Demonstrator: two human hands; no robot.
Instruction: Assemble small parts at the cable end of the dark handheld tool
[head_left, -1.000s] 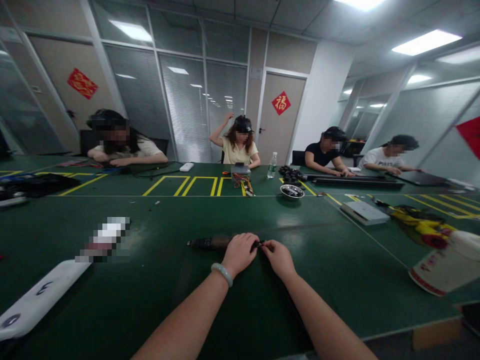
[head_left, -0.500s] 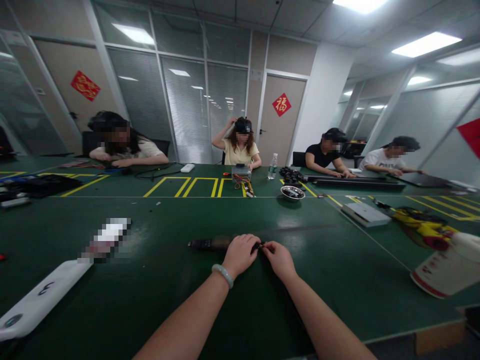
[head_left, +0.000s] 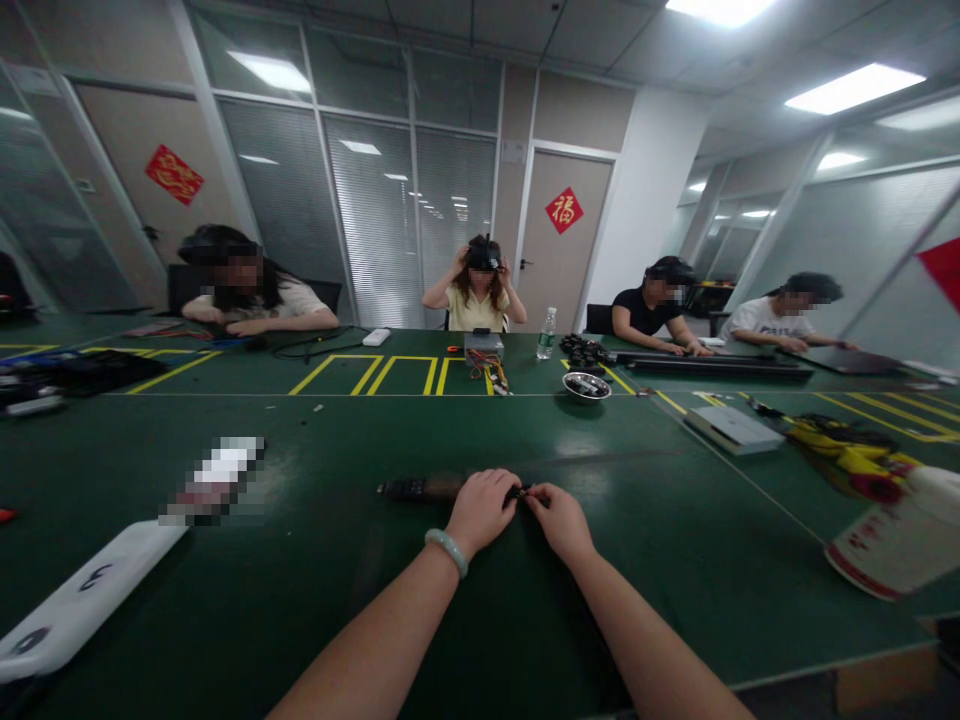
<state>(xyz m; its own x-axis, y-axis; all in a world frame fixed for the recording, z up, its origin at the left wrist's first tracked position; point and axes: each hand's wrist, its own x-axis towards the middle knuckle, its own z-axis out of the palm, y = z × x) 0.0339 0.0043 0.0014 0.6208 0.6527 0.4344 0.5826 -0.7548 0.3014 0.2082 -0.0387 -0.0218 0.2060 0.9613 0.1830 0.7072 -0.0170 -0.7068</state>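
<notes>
Green matting covers the long counter (head_left: 300,560), and a dark rod-shaped tool (head_left: 420,488) lies on it at the centre of the frame, its length running left to right. The person's left hand (head_left: 480,508), with a pale green bangle (head_left: 446,550) on the wrist, has its grip closed over the tool's right-hand part. The right hand (head_left: 561,520) touches the left, its fingertips pinched together on the tool's small black end; the piece itself is too small to make out. A white flat plastic slab (head_left: 75,605) lies at lower left, a shiny metal bowl (head_left: 586,384) sits above centre, and a white-and-red paper cup (head_left: 892,545) lies tipped at right.
</notes>
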